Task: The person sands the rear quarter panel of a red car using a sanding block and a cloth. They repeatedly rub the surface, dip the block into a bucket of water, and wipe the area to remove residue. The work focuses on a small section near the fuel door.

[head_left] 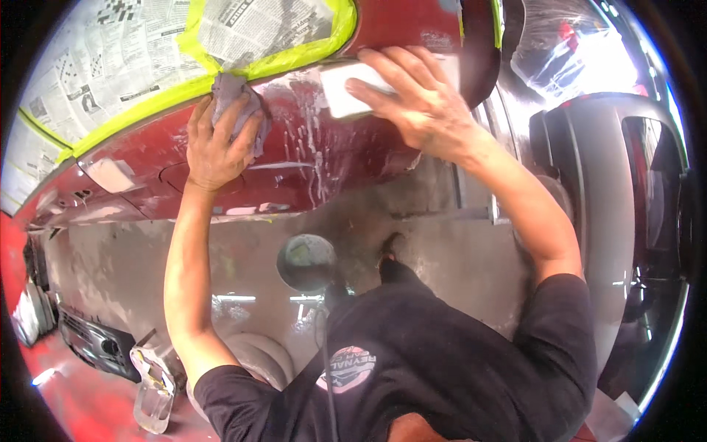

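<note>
My left hand [224, 144] grips a wadded purple-grey cloth [228, 96] against the red car panel [143, 147], just below a yellow tape edge [125, 110]. My right hand [420, 103] holds a white rectangular pad [342, 96] on the panel farther right, its fingers over the top. Between the hands, whitish wet streaks [313, 155] run down the red paint. Newspaper sheets [110, 51] bordered by tape cover the surface above. The underside of each hand is hidden.
A round bucket [302, 261] stands on the wet floor below. Black trim parts [96, 342] and a clear plastic piece [151, 401] lie lower left. A dark grey bumper [596, 221] and plastic sheeting [560, 51] are at the right. A hose runs by my body.
</note>
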{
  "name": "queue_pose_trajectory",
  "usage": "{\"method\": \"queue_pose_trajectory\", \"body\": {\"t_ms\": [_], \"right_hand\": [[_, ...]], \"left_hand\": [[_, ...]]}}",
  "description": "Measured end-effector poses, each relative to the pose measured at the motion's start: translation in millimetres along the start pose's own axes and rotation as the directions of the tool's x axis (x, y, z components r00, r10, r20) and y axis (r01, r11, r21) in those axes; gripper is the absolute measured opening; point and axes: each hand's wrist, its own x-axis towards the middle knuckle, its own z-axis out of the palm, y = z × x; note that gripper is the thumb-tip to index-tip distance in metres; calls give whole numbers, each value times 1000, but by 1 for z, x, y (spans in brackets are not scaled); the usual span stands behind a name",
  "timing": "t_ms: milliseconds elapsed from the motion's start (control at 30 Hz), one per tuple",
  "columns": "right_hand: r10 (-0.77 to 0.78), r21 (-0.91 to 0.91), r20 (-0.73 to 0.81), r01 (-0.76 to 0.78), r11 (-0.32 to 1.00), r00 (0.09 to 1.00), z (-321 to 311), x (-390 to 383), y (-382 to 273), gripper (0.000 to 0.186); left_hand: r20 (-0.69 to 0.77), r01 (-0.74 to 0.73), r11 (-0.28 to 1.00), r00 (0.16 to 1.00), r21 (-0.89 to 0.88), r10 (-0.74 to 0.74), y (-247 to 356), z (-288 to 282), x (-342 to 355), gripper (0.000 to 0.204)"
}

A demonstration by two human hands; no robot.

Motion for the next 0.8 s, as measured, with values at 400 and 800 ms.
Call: {"method": "queue_pose_trajectory", "body": {"t_ms": [400,800], "right_hand": [[19,24,40,-20,1000,999,-5,-12,3,67],[45,-10,-8,-45,999,999,-4,-40,13,63]], "left_hand": [[-51,-9,1000,999,-29,8,-1,0,-1,44],[-40,-13,1000,999,-20,12,2,2,6,44]]}}
